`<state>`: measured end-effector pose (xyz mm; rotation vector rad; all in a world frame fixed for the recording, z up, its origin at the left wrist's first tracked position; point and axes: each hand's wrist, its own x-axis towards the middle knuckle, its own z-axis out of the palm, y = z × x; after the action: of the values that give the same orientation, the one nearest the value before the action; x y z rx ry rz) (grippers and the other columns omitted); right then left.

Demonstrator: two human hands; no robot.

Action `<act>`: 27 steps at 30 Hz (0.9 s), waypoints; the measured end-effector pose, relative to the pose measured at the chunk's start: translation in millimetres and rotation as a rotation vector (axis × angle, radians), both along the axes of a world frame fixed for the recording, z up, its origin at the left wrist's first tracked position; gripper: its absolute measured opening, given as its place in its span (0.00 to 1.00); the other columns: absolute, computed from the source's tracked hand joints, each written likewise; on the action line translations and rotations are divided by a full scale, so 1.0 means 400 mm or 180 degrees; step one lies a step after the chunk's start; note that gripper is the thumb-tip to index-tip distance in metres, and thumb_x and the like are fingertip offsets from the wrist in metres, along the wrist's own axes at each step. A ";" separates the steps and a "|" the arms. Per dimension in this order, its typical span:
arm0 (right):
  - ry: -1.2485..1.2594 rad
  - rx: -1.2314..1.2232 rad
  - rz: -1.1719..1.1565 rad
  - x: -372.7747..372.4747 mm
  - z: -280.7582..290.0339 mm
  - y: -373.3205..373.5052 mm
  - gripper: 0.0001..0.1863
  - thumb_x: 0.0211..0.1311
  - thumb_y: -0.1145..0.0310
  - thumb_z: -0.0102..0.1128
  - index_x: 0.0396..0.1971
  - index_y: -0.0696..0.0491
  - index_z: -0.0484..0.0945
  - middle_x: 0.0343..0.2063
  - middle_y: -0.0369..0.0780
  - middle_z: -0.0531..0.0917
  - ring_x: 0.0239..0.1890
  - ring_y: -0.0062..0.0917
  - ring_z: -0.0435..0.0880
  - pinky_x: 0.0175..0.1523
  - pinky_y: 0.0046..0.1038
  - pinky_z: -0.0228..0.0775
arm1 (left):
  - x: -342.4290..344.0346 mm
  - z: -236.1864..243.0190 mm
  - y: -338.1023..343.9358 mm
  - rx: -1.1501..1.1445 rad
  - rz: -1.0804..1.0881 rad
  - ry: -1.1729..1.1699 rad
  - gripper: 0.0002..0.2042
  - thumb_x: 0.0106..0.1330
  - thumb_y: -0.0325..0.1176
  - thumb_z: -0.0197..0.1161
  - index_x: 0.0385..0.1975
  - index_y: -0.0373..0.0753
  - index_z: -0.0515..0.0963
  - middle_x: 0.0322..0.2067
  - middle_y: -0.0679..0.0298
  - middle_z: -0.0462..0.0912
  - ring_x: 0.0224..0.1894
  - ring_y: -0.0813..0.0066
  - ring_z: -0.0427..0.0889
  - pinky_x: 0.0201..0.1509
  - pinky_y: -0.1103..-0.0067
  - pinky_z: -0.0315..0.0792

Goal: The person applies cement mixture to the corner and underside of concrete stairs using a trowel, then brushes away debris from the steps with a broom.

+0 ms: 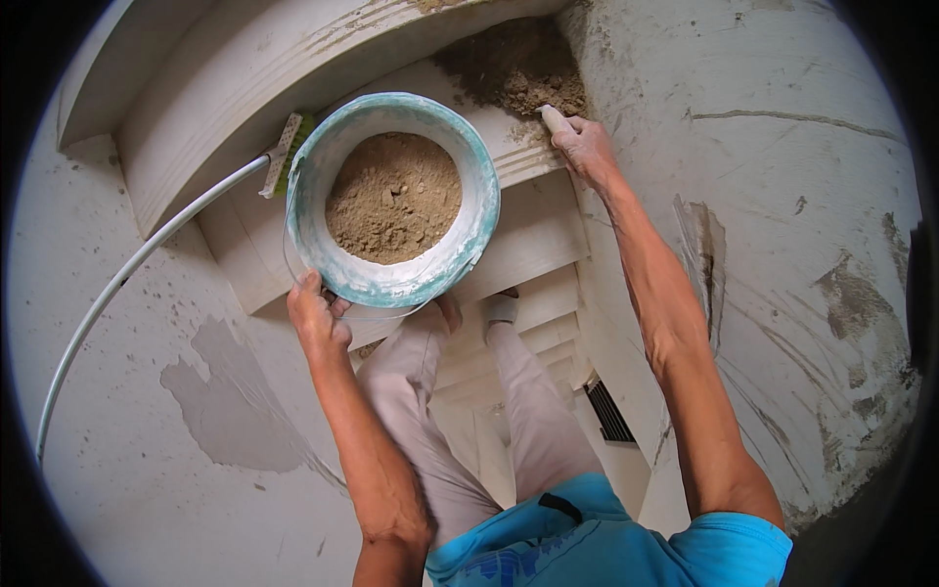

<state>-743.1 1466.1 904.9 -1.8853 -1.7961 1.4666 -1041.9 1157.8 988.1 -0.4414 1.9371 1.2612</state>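
Note:
My left hand [321,311] is closed at the near left rim of a teal bucket [468,256], where its thin wire handle [372,318] hangs. White residue coats the bucket's inner wall. Inside lies brown, crumbly sand-like material [393,199]. Farther right, my right hand [585,152] grips a trowel by its pale handle [556,120]. The trowel's blade is hidden, at the edge of a heap of the same damp material [543,90] in the corner of the step. A dark wet patch [494,54] spreads left of that heap.
A broom [286,155] with green bristles and a long white handle [127,269] leans left of the bucket. Several stair steps [533,230] drop toward my feet. A curved step [245,78] rises beyond the bucket. Stained plaster walls stand left [117,391] and right [763,196].

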 end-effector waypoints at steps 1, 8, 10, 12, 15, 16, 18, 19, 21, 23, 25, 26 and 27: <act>-0.0104 0.0187 0.0011 -0.009 -0.012 -0.009 0.19 0.48 0.66 0.61 0.40 0.58 0.84 0.19 0.38 0.80 0.15 0.19 0.74 0.22 0.26 0.65 | 0.001 0.002 0.003 -0.0021 0.0045 0.0000 0.12 0.73 0.36 0.53 0.48 0.35 0.75 0.38 0.63 0.80 0.37 0.71 0.80 0.38 0.71 0.78; 0.0094 0.0198 -0.0295 -0.010 -0.008 -0.069 0.23 0.45 0.67 0.63 0.45 0.58 0.84 0.20 0.38 0.80 0.16 0.19 0.74 0.24 0.27 0.66 | 0.007 0.000 0.014 0.0041 0.0174 -0.0033 0.15 0.73 0.36 0.52 0.51 0.33 0.74 0.39 0.62 0.79 0.36 0.72 0.79 0.36 0.74 0.79; 0.0139 0.0094 -0.0393 -0.017 0.044 -0.082 0.24 0.45 0.67 0.63 0.47 0.58 0.84 0.19 0.37 0.79 0.16 0.19 0.74 0.24 0.26 0.66 | 0.007 0.002 0.011 0.0065 0.0161 -0.0036 0.15 0.73 0.36 0.52 0.52 0.33 0.74 0.40 0.62 0.79 0.36 0.72 0.79 0.37 0.73 0.79; 0.0165 0.0022 -0.0440 -0.009 0.066 -0.088 0.25 0.45 0.67 0.62 0.48 0.57 0.83 0.19 0.37 0.79 0.15 0.19 0.73 0.23 0.25 0.66 | 0.008 0.000 0.013 0.0057 0.0139 -0.0022 0.15 0.73 0.36 0.53 0.52 0.33 0.74 0.41 0.61 0.79 0.37 0.72 0.79 0.37 0.73 0.79; 0.0152 -0.0001 -0.0397 0.015 0.090 -0.090 0.26 0.44 0.68 0.62 0.49 0.56 0.83 0.19 0.37 0.79 0.16 0.19 0.74 0.24 0.25 0.66 | 0.014 0.003 0.022 0.0111 0.0207 -0.0042 0.16 0.72 0.36 0.53 0.52 0.33 0.73 0.41 0.61 0.79 0.38 0.71 0.80 0.38 0.72 0.80; 0.0132 0.0017 -0.0363 0.019 0.107 -0.093 0.27 0.44 0.68 0.62 0.49 0.56 0.83 0.20 0.37 0.80 0.17 0.20 0.75 0.25 0.25 0.67 | 0.015 0.003 0.023 0.0081 0.0208 -0.0042 0.16 0.72 0.37 0.53 0.53 0.33 0.73 0.42 0.61 0.79 0.38 0.71 0.80 0.39 0.72 0.80; 0.0105 0.0143 -0.0276 0.026 0.141 -0.100 0.27 0.44 0.67 0.62 0.50 0.57 0.83 0.22 0.38 0.81 0.20 0.21 0.77 0.28 0.26 0.69 | 0.015 0.004 0.024 0.0024 0.0209 -0.0043 0.16 0.72 0.37 0.54 0.53 0.33 0.73 0.42 0.60 0.79 0.40 0.70 0.81 0.39 0.71 0.80; 0.0097 0.0252 -0.0222 0.031 0.157 -0.104 0.27 0.43 0.67 0.62 0.50 0.57 0.83 0.23 0.39 0.81 0.22 0.22 0.78 0.30 0.27 0.70 | 0.016 0.004 0.024 0.0038 0.0193 -0.0044 0.16 0.72 0.37 0.54 0.53 0.33 0.73 0.43 0.59 0.79 0.40 0.69 0.81 0.40 0.71 0.80; 0.0093 0.0407 -0.0097 0.038 0.205 -0.117 0.28 0.43 0.67 0.61 0.51 0.56 0.82 0.22 0.37 0.80 0.21 0.21 0.76 0.28 0.25 0.68 | 0.016 0.004 0.026 0.0077 0.0156 -0.0050 0.17 0.72 0.37 0.54 0.54 0.32 0.72 0.44 0.58 0.79 0.42 0.67 0.82 0.40 0.70 0.81; 0.0128 0.0463 0.0069 0.031 0.267 -0.140 0.30 0.44 0.67 0.59 0.53 0.55 0.81 0.18 0.32 0.75 0.15 0.16 0.71 0.19 0.22 0.61 | 0.010 -0.003 0.016 0.0106 0.0134 -0.0068 0.18 0.71 0.38 0.54 0.54 0.32 0.72 0.45 0.57 0.79 0.43 0.66 0.82 0.41 0.70 0.81; 0.0009 0.0505 0.0271 0.014 0.355 -0.169 0.29 0.43 0.67 0.60 0.51 0.56 0.81 0.26 0.42 0.82 0.24 0.24 0.78 0.32 0.27 0.70 | 0.006 -0.013 0.006 0.0109 0.0134 -0.0056 0.18 0.71 0.38 0.55 0.54 0.32 0.72 0.46 0.56 0.79 0.43 0.65 0.82 0.41 0.70 0.81; -0.0048 0.0522 0.0374 0.008 0.382 -0.190 0.29 0.42 0.68 0.61 0.50 0.57 0.82 0.29 0.46 0.85 0.28 0.28 0.82 0.38 0.29 0.74 | 0.004 -0.017 0.000 0.0091 0.0148 -0.0032 0.18 0.71 0.38 0.55 0.55 0.32 0.72 0.47 0.56 0.78 0.43 0.65 0.82 0.41 0.70 0.80; -0.0008 0.0715 0.0535 0.013 0.399 -0.212 0.29 0.43 0.68 0.62 0.52 0.56 0.81 0.30 0.46 0.85 0.28 0.29 0.82 0.37 0.30 0.75 | 0.007 -0.020 0.006 0.0095 0.0140 -0.0031 0.19 0.71 0.38 0.55 0.55 0.33 0.72 0.47 0.56 0.78 0.43 0.65 0.82 0.40 0.71 0.80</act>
<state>-738.1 1381.5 1064.6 -1.6649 -2.0665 1.2473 -1039.3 1160.2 980.3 -0.4764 1.9074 1.3122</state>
